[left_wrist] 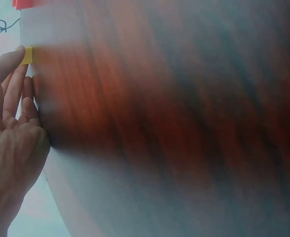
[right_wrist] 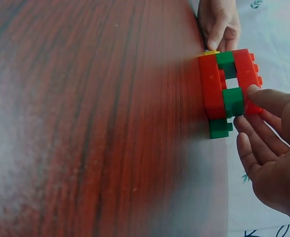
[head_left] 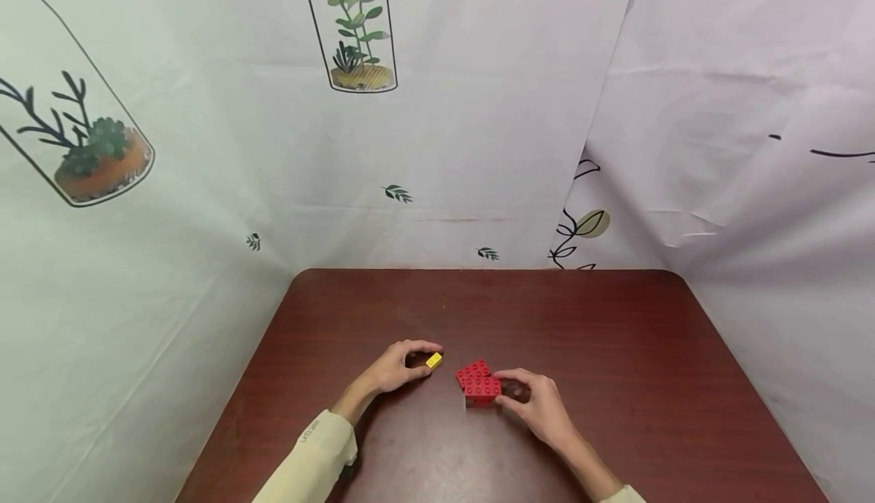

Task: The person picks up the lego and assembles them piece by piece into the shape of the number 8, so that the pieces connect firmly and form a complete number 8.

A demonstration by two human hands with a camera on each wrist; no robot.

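My left hand (head_left: 396, 366) pinches a small yellow toy brick (head_left: 434, 360) between thumb and forefinger, just above or on the table; how high, I cannot tell. To its right stands a toy-brick structure whose studded red top brick (head_left: 482, 387) lies askew over another red brick (head_left: 472, 371). In the right wrist view, green bricks (right_wrist: 232, 102) sit between the two red layers, with a gap between them, and a lower green brick (right_wrist: 219, 129) juts out underneath. My right hand (head_left: 543, 408) grips the top red brick at its right end, thumb on the near side.
The dark reddish-brown wooden table (head_left: 615, 336) has rounded far corners. White cloth (head_left: 451, 146) printed with plants hangs behind it and along both sides. Pale sleeves (head_left: 321, 450) cover the forearms.
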